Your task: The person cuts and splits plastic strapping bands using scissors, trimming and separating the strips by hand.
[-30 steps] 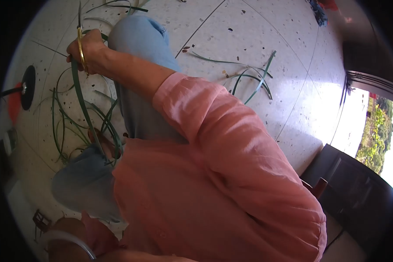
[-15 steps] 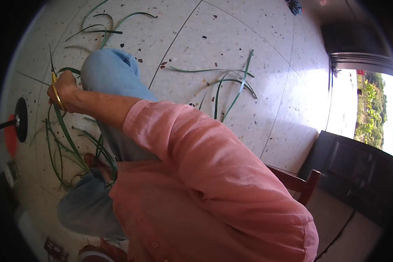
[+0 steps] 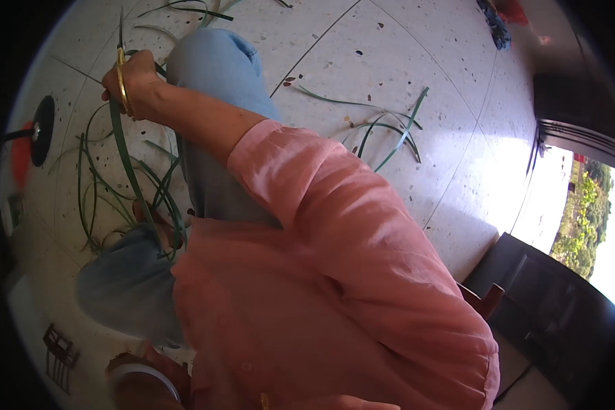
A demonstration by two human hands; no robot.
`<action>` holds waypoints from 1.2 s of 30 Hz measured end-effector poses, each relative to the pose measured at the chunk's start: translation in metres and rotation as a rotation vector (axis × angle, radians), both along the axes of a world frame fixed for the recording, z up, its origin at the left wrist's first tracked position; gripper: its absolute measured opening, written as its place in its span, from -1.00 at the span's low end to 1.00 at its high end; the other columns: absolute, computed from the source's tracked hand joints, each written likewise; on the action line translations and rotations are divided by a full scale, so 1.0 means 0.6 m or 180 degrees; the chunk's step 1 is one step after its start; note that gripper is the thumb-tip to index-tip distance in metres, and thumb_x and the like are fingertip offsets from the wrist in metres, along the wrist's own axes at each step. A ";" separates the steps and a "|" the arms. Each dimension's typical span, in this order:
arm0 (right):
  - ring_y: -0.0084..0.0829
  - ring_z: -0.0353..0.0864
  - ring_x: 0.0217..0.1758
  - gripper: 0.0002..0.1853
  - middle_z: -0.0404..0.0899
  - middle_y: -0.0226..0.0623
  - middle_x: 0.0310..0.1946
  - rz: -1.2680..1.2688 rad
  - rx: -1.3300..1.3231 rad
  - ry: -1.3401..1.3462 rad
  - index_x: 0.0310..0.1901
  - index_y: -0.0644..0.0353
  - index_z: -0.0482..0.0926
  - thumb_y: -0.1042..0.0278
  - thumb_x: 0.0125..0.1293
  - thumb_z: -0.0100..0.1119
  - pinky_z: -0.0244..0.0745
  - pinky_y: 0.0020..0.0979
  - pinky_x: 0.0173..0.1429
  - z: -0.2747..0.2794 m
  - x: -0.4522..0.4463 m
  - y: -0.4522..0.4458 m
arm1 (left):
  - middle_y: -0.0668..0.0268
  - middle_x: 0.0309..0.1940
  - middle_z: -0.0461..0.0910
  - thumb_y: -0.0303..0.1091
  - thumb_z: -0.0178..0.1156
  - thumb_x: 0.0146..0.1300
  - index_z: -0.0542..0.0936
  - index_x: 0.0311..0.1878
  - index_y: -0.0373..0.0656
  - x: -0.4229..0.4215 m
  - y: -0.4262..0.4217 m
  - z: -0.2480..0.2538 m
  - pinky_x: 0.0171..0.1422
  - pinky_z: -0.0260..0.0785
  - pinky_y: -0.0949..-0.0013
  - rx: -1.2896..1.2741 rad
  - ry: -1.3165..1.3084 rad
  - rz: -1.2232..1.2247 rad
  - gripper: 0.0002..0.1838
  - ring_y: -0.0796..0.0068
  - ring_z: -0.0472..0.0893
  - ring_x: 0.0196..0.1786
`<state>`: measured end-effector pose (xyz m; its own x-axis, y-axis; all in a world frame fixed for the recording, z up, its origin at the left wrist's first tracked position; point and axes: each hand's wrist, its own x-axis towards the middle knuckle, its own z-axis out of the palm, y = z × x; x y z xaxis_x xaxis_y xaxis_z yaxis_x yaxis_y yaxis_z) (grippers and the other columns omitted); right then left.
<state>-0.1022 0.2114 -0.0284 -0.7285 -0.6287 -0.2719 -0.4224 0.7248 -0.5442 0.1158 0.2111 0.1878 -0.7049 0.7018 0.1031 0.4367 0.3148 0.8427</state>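
Note:
My right hand is closed around a green strip at the upper left. Gold-handled scissors hang at the same hand, with the dark blade pointing up. The strip runs down from my fist toward a foot and more green strips between my legs. At the bottom edge only a small part of my left hand shows, close to my shirt; its fingertips and anything in them are cut off. A pale bangle is near the lower left edge.
More green strips lie on the speckled floor. A black disc with a red part stands at the left. Dark furniture and a reddish wooden piece are at the right, below a bright opening.
The view has swung away and back, shifting everything across the frame. My right hand keeps its hold on the strip and scissors. Part of my left hand now shows at the bottom edge.

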 end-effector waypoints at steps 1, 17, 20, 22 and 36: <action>-0.52 0.57 -0.29 -0.74 0.56 -0.42 -0.28 0.0071 0.0231 0.0438 -0.14 0.19 0.58 0.28 0.21 0.05 0.34 -0.40 -0.33 0.015 0.011 0.007 | 0.07 -0.23 0.41 -0.09 0.02 0.33 0.28 0.04 -0.36 -0.001 0.002 0.000 -0.05 0.30 0.39 -0.0005 0.0008 -0.0001 -0.52 0.26 0.45 -0.13; -0.56 0.62 -0.10 -0.73 0.62 -0.59 -0.17 0.0159 0.0519 0.0932 -0.11 -0.06 0.59 0.18 0.14 0.28 0.40 -0.53 -0.19 0.019 0.003 0.006 | -0.01 -0.17 0.40 -0.03 0.01 0.32 0.22 0.11 -0.38 0.007 -0.006 -0.008 0.01 0.30 0.35 0.0186 0.0052 0.0153 -0.43 0.19 0.45 -0.07; -0.52 0.63 -0.11 -0.72 0.62 -0.58 -0.17 0.0039 0.0973 0.1010 -0.10 -0.04 0.59 0.15 0.15 0.28 0.42 -0.49 -0.23 0.001 -0.007 -0.017 | -0.02 -0.16 0.40 -0.02 0.01 0.31 0.21 0.12 -0.38 0.008 0.001 -0.010 0.02 0.30 0.34 0.0183 0.0050 0.0115 -0.42 0.18 0.45 -0.05; -0.63 0.63 -0.16 -0.72 0.62 -0.63 -0.17 0.0158 0.1085 0.1034 -0.10 -0.03 0.59 0.16 0.15 0.27 0.40 -0.54 -0.28 0.021 0.008 0.001 | -0.03 -0.15 0.40 -0.01 0.01 0.31 0.21 0.13 -0.38 0.010 -0.004 -0.007 0.02 0.29 0.34 0.0166 0.0018 0.0114 -0.40 0.17 0.45 -0.04; -0.58 0.63 -0.19 -0.79 0.62 -0.55 -0.22 0.0107 0.0736 0.1204 -0.12 -0.06 0.63 0.23 0.21 0.15 0.38 -0.49 -0.28 0.011 0.005 0.001 | -0.10 -0.09 0.39 0.05 0.01 0.30 0.15 0.18 -0.40 0.018 0.003 -0.008 0.07 0.29 0.30 0.0278 -0.0056 0.0216 -0.32 0.11 0.45 0.01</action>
<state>-0.0992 0.2123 -0.0218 -0.7840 -0.6077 -0.1263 -0.5860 0.7918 -0.1721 0.1263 0.2130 0.1831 -0.7528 0.6412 0.1490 0.4017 0.2681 0.8757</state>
